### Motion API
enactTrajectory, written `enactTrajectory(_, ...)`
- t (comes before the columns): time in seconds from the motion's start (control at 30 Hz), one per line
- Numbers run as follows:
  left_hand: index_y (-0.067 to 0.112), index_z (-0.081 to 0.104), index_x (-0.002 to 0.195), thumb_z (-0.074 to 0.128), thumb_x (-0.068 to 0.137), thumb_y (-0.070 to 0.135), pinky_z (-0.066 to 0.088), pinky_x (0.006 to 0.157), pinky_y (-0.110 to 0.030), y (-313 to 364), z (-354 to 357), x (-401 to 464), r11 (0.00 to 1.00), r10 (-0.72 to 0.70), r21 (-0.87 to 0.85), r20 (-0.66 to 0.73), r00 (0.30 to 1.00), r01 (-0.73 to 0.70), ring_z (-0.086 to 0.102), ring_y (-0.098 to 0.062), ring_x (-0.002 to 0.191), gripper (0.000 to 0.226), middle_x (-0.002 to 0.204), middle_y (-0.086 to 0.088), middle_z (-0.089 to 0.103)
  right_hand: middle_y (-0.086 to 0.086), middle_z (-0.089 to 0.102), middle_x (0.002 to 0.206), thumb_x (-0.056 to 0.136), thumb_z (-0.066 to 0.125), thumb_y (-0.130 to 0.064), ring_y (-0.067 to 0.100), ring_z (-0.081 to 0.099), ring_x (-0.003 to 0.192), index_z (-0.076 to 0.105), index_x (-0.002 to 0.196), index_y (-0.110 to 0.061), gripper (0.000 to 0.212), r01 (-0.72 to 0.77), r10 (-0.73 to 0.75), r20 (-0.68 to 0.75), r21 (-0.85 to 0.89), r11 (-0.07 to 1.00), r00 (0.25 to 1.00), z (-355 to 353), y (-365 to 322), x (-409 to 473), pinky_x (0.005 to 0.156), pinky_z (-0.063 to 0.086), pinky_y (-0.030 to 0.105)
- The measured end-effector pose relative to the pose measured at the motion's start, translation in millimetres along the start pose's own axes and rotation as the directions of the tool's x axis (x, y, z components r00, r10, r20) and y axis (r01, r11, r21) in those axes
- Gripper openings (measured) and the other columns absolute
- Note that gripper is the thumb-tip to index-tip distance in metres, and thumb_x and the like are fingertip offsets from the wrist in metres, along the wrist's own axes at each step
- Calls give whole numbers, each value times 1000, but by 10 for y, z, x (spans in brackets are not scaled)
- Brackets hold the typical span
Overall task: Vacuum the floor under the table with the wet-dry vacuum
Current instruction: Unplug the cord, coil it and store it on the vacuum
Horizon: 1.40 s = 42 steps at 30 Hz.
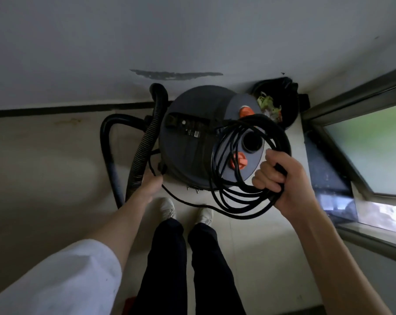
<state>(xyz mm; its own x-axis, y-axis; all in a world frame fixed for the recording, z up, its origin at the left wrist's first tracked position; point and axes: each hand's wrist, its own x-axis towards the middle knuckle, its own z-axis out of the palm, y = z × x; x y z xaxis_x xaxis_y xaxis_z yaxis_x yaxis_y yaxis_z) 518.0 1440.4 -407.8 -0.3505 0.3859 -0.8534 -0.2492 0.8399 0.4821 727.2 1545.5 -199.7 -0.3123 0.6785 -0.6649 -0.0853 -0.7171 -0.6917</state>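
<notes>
Nearest the camera, the white sleeve (56, 276) of the left arm and the dark trouser legs (187, 264) fill the lower frame; two pale shoes (167, 208) stand on the floor (56, 178) directly in front of the wet-dry vacuum (192, 142).

Location: the vacuum stands on the floor against the wall (192, 30), in the corner beside a window (369, 151). A black bin (281, 103) holding scraps sits just beside it, on the window side. No table is in view.

Handling, as judged: the drum body looks rigid and fairly heavy. It should be moved by its top handle or pulled along the floor, not dragged by hose or cord. The ribbed hose (147, 137) is flexible and springy; take hold near its stiff end. The power cord (249, 164) is limp, light and apt to tangle, so it should be paid out loop by loop.

Hands:
- Right hand (276, 176): fingers curled tight around the gathered loops of the cord, which hang above the vacuum lid and its orange caps (239, 161).
- Left hand (151, 180): reaches down at the vacuum's left side, where the hose and a single strand of cord meet. Its fingers are hidden, so whether it grips anything cannot be told.
</notes>
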Motion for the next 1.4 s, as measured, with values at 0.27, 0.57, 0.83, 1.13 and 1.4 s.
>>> enactTrajectory(0.27, 2, 45, 135, 43, 98, 9, 41, 88, -30, -88, 63, 262, 970, -192, -165, -64, 979, 179, 51, -30, 117, 38, 129, -17, 54, -8, 19, 36, 94, 36, -4, 8, 18, 31, 27, 50, -19, 48, -16, 12, -65, -59, 998, 998, -167, 231, -64, 39, 33, 21)
enactTrajectory(0.57, -2, 50, 130, 62, 90, 20, 40, 83, -29, -228, 180, 250, 986, -167, 28, -12, 986, 167, 53, -25, 105, 47, 106, -9, 57, -8, 20, 36, 95, 37, -6, 9, 19, 32, 29, 49, -20, 48, -15, 13, -41, -44, 999, 999, -214, 242, -94, 42, 33, 23)
enactTrajectory(0.83, 5, 51, 92, 55, 94, 12, 53, 88, -38, -360, 60, 92, 983, -42, -176, 90, 995, 57, 62, -17, 63, 8, 74, -12, 60, -7, 19, 37, 95, 38, -6, 9, 18, 33, 31, 47, -21, 50, -33, 31, -49, -40, 999, 998, -268, 258, -173, 41, 33, 23)
enactTrajectory(1.13, 2, 60, 74, 47, 97, 6, 40, 41, -15, -267, -191, -787, 958, -78, 288, 217, 973, 12, 47, -4, 34, 26, 70, -11, 62, -3, 22, 40, 95, 43, -3, 12, 21, 35, 31, 52, -18, 48, -2, 0, -18, -151, 989, 1000, -223, 231, -405, 44, 35, 26)
enactTrajectory(1.4, 12, 63, 75, 58, 92, 25, 48, 59, -23, 418, -51, -1745, 749, 82, 606, 316, 945, -268, 55, -9, 48, 22, 63, -4, 65, -3, 22, 43, 97, 44, -4, 12, 22, 37, 34, 59, -16, 41, 32, -33, -14, -72, 997, 999, -165, 87, -692, 47, 33, 28)
